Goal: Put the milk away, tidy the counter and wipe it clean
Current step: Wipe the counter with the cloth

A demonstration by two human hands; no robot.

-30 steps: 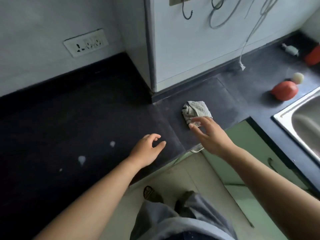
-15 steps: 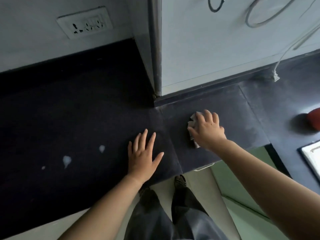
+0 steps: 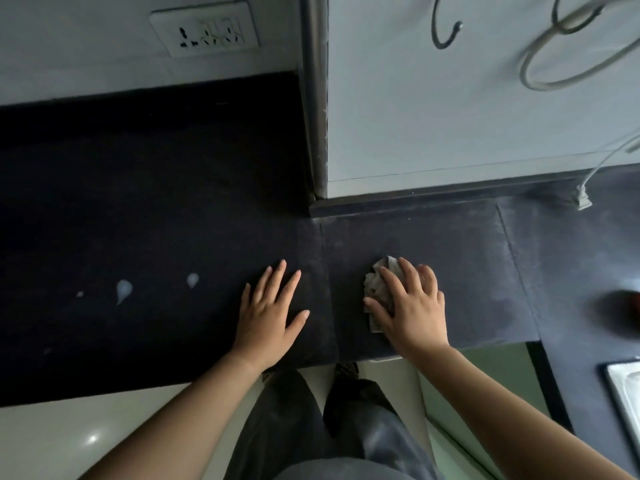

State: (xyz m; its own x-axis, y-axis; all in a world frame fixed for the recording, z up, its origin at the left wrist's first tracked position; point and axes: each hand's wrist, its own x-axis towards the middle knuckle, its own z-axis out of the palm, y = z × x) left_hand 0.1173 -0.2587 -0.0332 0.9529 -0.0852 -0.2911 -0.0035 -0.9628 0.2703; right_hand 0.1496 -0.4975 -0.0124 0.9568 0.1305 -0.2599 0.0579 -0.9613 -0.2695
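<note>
A crumpled grey-white cloth (image 3: 378, 287) lies on the dark counter (image 3: 173, 209), near its front edge. My right hand (image 3: 412, 306) presses flat on top of the cloth and covers most of it. Left of it, my left hand (image 3: 270, 306) rests palm down on the bare counter with its fingers spread, holding nothing. A few white milk drops (image 3: 123, 289) sit on the counter farther left. No milk container is in view.
A white wall panel with a dark trim post (image 3: 317, 98) meets the counter behind my hands. A socket plate (image 3: 206, 27) is on the wall at upper left. A cable plug (image 3: 581, 199) lies at right, a red object (image 3: 628, 299) and a sink corner (image 3: 623, 382) at far right.
My right hand came down onto the cloth and now presses it flat. My left hand settled flat on the counter with fingers spread. The view tilted down and left.
</note>
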